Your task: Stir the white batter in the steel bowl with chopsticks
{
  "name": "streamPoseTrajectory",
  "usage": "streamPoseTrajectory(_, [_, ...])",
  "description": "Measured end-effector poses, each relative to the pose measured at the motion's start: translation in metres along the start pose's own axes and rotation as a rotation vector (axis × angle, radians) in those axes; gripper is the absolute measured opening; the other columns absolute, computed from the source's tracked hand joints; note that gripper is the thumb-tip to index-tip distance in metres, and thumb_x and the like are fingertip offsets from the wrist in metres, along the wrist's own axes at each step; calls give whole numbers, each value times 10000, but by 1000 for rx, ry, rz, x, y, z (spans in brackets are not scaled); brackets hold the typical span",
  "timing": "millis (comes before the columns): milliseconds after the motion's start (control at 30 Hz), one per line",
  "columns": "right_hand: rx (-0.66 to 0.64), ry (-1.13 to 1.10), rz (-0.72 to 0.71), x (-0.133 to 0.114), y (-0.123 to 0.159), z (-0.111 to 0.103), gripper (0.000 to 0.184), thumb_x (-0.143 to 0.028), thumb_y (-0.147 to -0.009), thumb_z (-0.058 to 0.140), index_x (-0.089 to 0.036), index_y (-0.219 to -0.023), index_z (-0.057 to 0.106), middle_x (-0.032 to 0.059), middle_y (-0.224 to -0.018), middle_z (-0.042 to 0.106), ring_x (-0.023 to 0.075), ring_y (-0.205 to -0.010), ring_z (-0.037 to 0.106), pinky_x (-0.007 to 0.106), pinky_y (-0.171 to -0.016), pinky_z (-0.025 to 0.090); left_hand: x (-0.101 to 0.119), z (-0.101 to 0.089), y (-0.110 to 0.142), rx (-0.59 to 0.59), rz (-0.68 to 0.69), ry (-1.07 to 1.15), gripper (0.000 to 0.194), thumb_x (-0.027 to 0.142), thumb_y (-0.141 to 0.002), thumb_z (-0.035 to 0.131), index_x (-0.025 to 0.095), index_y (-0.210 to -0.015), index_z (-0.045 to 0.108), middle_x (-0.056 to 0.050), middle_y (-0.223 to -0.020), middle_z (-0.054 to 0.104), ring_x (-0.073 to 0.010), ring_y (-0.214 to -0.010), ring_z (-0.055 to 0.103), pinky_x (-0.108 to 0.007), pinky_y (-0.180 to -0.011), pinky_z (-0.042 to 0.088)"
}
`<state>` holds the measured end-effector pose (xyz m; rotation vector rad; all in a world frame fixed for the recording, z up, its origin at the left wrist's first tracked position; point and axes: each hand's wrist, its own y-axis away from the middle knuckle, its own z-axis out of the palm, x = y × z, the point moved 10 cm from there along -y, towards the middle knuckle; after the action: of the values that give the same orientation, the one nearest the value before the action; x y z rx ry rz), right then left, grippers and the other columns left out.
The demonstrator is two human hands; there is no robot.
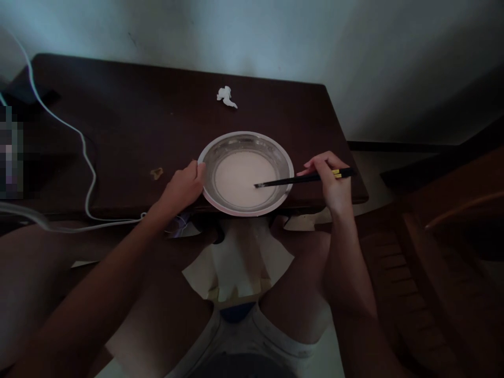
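Observation:
A round metal bowl (208, 157) stands at the front edge of the dark table, its near rim reaching past that edge. Pale, whitish liquid (240, 176) fills its bottom. My left hand (189, 181) is closed on the bowl's left rim, thumb on top. In my right hand (331, 176) are black chopsticks (303, 179) with gold bands near the upper end. They slant left over the bowl's right rim, and their tips meet the liquid, with some white stuff on them. Whether the chopsticks touch the rim I cannot tell.
A crumpled white tissue (226, 97) lies behind the bowl on the table (137, 115). Left of the bowl is a small brownish scrap (156, 173). A white cable (84, 149) runs along the table's left part. A wooden chair (425, 262) stands at the right, a wall (252, 37) behind.

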<state>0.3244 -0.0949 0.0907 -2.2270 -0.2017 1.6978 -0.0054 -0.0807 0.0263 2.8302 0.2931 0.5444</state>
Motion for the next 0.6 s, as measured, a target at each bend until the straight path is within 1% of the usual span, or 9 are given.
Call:
streamPoseTrajectory(67, [-84, -31, 22, 1, 2, 11, 297, -451, -964, 626, -230, -770, 671, -28, -635, 697, 163, -627, 714, 310, -662, 560, 0, 0, 0, 4, 4, 5, 394, 420, -1061, 269, 248, -1035, 623, -177, -1062, 741, -372, -1108, 694, -445, -889, 507])
streamPoseTrajectory(167, [-216, 11, -36, -6, 5, 30, 274, -462, -963, 633, -238, -829, 715, 3, -795, 765, 176, -804, 750, 323, -760, 577, 0, 0, 0, 6, 0, 18, 397, 407, -1061, 262, 254, -1044, 629, -170, -1021, 738, -374, -1096, 690, -458, -889, 504])
streamPoseTrajectory(233, [-171, 51, -69, -9, 3, 25, 296, -488, -961, 636, -242, -820, 720, 10, -838, 774, 181, -854, 750, 331, -794, 577, -1, 0, -1, 3, -4, 21, 396, 413, -1058, 264, 256, -1050, 628, -177, -1037, 736, -381, -1090, 690, -470, -887, 502])
streamPoseTrajectory(333, [-16, 23, -28, -4, 0, 3, 367, -549, -949, 637, -236, -762, 680, -14, -701, 727, 171, -706, 734, 326, -722, 574, -2, 1, -2, 3, 6, 20, 401, 426, -1053, 260, 255, -1043, 622, -189, -1076, 734, -388, -1087, 691, -477, -888, 501])
streamPoseTrajectory(367, [-1, 3, -1, -2, 0, 0, 380, -562, -947, 635, -235, -758, 671, -23, -659, 707, 167, -656, 723, 317, -683, 567, -2, 1, -2, 5, 13, 20, 403, 428, -1053, 257, 254, -1041, 621, -189, -1078, 735, -388, -1089, 691, -476, -889, 502])
streamPoseTrajectory(400, [-20, -10, 20, 1, 1, 2, 385, -570, -945, 634, -235, -760, 670, -26, -641, 699, 166, -633, 718, 307, -648, 558, -2, 1, -2, 8, 17, 20, 404, 428, -1053, 257, 254, -1039, 621, -187, -1075, 737, -388, -1092, 691, -474, -888, 503])
streamPoseTrajectory(467, [-115, -11, 24, 1, 3, 15, 377, -574, -943, 635, -238, -780, 689, -12, -686, 726, 173, -682, 733, 300, -635, 552, -1, 1, -1, 14, 17, 19, 400, 423, -1054, 261, 252, -1037, 622, -182, -1070, 741, -387, -1102, 690, -467, -887, 505])
streamPoseTrajectory(533, [-204, 28, -22, -4, 5, 27, 360, -565, -945, 635, -242, -809, 718, 11, -794, 767, 185, -795, 748, 317, -703, 569, 0, 0, -1, 15, 12, 10, 402, 414, -1056, 262, 244, -1037, 626, -177, -1072, 743, -386, -1118, 689, -459, -887, 505])
streamPoseTrajectory(600, [-186, 63, -63, -8, 4, 26, 352, -552, -948, 635, -242, -810, 724, 20, -850, 778, 190, -850, 744, 336, -769, 576, 1, -1, 0, 12, 16, -1, 417, 408, -1059, 252, 229, -1045, 629, -176, -1079, 743, -386, -1129, 690, -456, -889, 503])
